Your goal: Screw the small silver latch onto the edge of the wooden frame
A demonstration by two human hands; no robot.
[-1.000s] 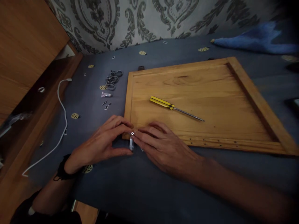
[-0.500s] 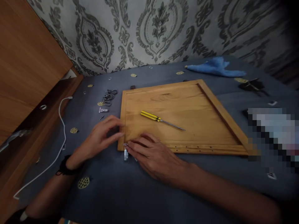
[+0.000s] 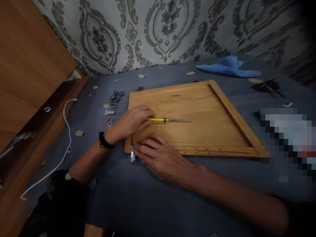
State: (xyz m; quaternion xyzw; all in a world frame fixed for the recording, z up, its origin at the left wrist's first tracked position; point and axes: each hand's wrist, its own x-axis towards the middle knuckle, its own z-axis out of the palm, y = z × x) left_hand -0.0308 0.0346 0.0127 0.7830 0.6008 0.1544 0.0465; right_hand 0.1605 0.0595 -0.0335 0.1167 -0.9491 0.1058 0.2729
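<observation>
A wooden panel (image 3: 197,112) with a raised frame lies on a dark blue cloth (image 3: 148,197). My left hand (image 3: 133,121) reaches over the panel's left edge, fingers closed round the yellow handle of a screwdriver (image 3: 168,120) that lies across the panel. My right hand (image 3: 158,158) rests at the panel's near left corner, fingers pressing a small metal hinge (image 3: 132,156) against the edge. A screw head shows at the corner beside the fingertips.
Loose metal rings and small fittings (image 3: 115,98) lie left of the panel. A white cable (image 3: 65,131) runs along the cloth's left side by a wooden cabinet (image 3: 27,65). A blue cloth (image 3: 228,67) and a black object (image 3: 268,86) sit at the back right.
My left hand has left the hinge corner and moved up onto the panel, taking hold of the screwdriver handle. The screwdriver has turned level. My right hand stays on the hinge.
</observation>
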